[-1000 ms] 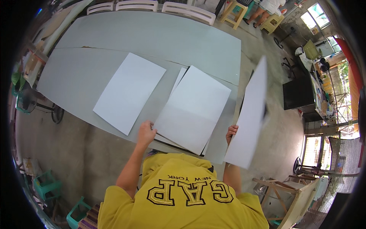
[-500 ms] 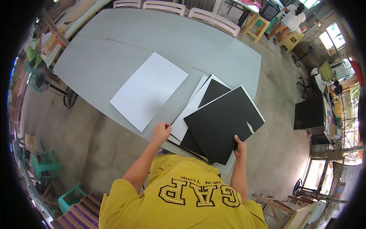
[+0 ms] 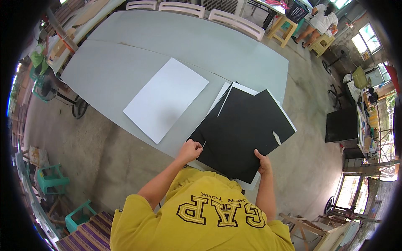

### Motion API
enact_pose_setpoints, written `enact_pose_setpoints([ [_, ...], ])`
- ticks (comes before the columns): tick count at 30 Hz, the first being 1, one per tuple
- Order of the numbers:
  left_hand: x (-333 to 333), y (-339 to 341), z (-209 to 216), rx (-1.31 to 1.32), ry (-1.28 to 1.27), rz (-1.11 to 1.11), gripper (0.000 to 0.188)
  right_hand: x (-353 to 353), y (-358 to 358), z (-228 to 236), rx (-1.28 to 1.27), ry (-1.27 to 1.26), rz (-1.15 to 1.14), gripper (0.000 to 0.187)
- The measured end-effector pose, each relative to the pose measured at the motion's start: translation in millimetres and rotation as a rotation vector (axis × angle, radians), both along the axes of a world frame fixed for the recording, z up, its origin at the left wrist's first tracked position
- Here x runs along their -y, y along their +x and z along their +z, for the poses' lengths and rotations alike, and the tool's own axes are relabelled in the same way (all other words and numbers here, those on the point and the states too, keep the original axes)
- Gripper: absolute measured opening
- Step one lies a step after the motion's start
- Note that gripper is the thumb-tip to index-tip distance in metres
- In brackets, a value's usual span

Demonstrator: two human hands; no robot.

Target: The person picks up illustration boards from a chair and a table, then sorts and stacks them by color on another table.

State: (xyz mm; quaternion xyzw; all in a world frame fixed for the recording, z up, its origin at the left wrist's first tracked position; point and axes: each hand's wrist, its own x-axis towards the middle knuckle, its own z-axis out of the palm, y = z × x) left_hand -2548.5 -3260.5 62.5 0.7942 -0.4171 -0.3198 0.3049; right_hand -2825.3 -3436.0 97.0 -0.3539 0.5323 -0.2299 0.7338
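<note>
1. Left hand at the near left corner of the black sheet; fingers curled shut on that corner, pinching the edge.
2. Right hand on the near right edge of the same black sheet, thumb on top; the fingers below are hidden, so the grip reads as closed on the edge but cannot be fully checked.
3. The black sheet lies flat at the near right part of the grey desk, its near corner overhanging the desk edge toward the person. Holding two near points looks like a way to keep a large, floppy sheet square while it is laid on the pile.
4. Under it, more sheets: another black one skewed to the left, and white edges showing at the far side and near corner. How many are stacked cannot be told.
5. A pale mark on the black sheet's right part: tear or scrap, too small to tell.
6. A white sheet lies alone on the desk, left of the pile, apart from it.
7. Far side: pale chairs along the desk. Far right, another person sits on a yellow stool, well apart.
8. The yellow shirt covers the near desk edge; the rim bends straight lines.
</note>
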Motion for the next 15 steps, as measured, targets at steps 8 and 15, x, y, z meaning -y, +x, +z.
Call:
enact_pose_setpoints([
  [8, 10.6, 42.2, -3.4, 0.031, -0.158, 0.247, 0.017, 5.5, -21.5, -11.9, 0.108, 0.067, -0.029, 0.050],
  [15, 15.6, 31.4, -15.7, 0.021, -0.140, 0.294, 0.021, 0.2, -20.2, -18.9, 0.092, 0.064, -0.057, 0.052],
])
